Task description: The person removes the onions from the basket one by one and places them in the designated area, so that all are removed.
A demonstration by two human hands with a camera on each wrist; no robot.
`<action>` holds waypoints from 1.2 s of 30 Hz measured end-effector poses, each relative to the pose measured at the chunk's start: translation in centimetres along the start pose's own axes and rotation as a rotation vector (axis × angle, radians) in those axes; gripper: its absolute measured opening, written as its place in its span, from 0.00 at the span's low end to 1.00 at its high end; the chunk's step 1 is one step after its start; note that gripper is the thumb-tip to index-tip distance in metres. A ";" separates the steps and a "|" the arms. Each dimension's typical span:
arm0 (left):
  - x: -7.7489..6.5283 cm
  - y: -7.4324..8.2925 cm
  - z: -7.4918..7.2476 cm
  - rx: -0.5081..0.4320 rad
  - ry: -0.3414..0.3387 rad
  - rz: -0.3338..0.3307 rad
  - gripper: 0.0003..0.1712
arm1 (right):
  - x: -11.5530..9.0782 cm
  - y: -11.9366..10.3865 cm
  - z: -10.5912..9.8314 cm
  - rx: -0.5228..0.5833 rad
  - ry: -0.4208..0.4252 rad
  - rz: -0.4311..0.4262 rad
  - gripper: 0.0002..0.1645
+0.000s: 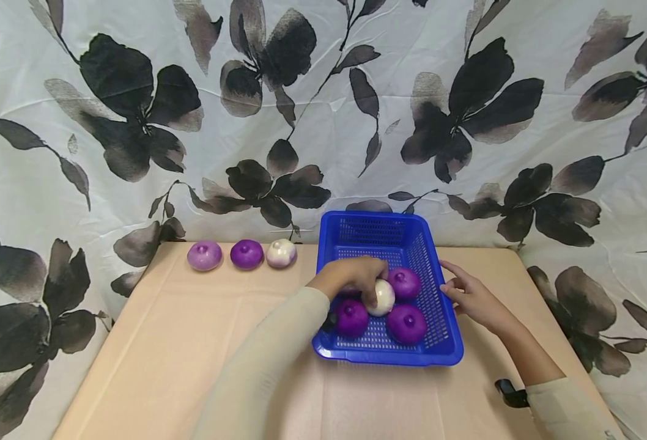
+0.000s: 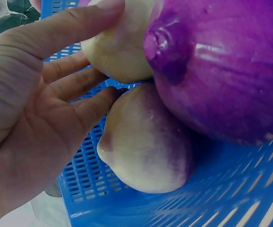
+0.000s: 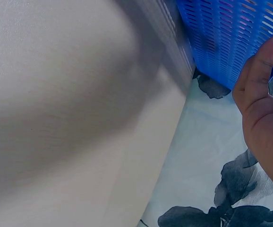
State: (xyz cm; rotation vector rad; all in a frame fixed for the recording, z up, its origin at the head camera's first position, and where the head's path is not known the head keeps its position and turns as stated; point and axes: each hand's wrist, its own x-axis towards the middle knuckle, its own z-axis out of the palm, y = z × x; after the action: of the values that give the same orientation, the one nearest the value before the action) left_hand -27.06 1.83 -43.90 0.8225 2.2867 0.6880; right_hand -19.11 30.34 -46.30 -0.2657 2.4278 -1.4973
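Note:
A blue plastic basket (image 1: 386,357) holds several glossy toy onions. My left hand (image 1: 356,278) reaches in from the left and grips a white onion (image 1: 384,298), thumb on one side and fingers on the other. Around it sit purple onions, one behind (image 1: 403,283), one at front left (image 1: 352,318) and one at front right (image 1: 406,324). In the left wrist view a white-and-purple onion (image 2: 146,142) lies beside my fingers; the hand mostly hides it in the head view. My right hand (image 1: 474,299) pinches the basket's right rim.
On the cream-covered table (image 1: 191,366), a light purple onion (image 1: 205,255), a dark purple onion (image 1: 246,254) and a whitish onion (image 1: 282,253) stand in a row at the back left. A floral cloth (image 1: 356,171) hangs behind the table.

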 end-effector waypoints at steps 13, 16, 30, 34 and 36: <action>-0.3 0.3 0.1 -0.086 -0.011 0.009 0.27 | -0.3 -0.1 0.3 0.000 0.000 0.002 0.41; -0.5 0.5 -0.1 -0.054 -0.008 0.016 0.26 | -0.4 0.0 0.3 0.001 0.002 0.003 0.41; -1.5 1.2 -1.8 0.155 0.086 0.114 0.27 | -0.2 0.1 0.1 -0.012 -0.001 0.002 0.40; -2.3 1.4 -2.6 0.166 0.121 0.130 0.30 | -0.1 0.1 0.1 -0.013 -0.002 0.001 0.40; -2.7 1.4 -3.0 0.157 0.140 0.139 0.31 | 0.0 0.1 0.2 -0.005 -0.001 0.001 0.40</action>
State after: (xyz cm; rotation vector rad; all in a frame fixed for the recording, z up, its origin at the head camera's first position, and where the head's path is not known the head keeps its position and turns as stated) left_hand -26.92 0.10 -40.02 1.0448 2.4513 0.6510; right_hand -19.08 30.24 -46.43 -0.2670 2.4311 -1.4901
